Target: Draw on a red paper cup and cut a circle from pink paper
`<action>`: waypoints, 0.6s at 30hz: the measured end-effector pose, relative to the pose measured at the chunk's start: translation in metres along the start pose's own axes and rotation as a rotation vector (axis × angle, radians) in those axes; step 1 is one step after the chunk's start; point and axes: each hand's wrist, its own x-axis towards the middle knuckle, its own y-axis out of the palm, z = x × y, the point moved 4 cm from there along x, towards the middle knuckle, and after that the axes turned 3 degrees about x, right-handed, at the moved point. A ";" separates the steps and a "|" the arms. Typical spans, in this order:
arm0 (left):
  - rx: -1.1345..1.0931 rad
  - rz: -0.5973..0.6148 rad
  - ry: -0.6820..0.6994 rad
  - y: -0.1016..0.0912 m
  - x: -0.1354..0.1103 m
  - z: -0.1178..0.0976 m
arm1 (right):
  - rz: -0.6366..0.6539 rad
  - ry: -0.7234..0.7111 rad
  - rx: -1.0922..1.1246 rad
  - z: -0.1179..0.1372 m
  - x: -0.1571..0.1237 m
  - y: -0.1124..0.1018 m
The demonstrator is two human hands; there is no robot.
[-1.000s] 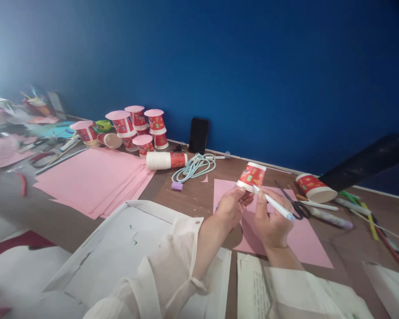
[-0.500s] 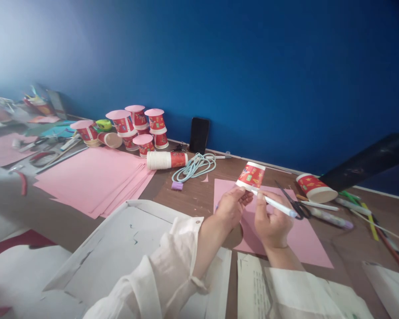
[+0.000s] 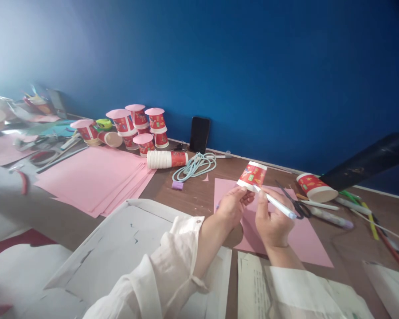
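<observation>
My left hand [image 3: 233,204] is closed on the rim of an upside-down red paper cup [image 3: 252,175], held over a pink paper sheet [image 3: 299,246]. Between the fingers of my right hand [image 3: 274,219] is a white marker [image 3: 275,204], its tip at or close to the cup's lower side near the rim. I cannot tell whether the tip touches the cup. Black scissors [image 3: 299,207] lie just beyond my right hand, partly hidden by it.
Left of my hands lie a stack of pink sheets [image 3: 93,179], a sleeve of nested cups [image 3: 161,160] and a pale blue cord [image 3: 194,167]. Red cups with pink discs [image 3: 121,123] stand behind. A phone [image 3: 200,134] leans on the wall. Another cup [image 3: 315,188] lies at right.
The cup and both hands have shifted very slightly to the right. The marker's tip has moved a little up and right along the cup's lower edge.
</observation>
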 end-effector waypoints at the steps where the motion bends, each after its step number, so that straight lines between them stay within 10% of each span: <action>1: 0.001 0.000 0.002 0.000 0.000 0.000 | 0.000 -0.001 0.000 0.000 0.000 0.000; 18: -0.007 0.015 0.023 0.000 -0.001 -0.001 | 0.003 -0.035 0.013 0.003 0.000 -0.001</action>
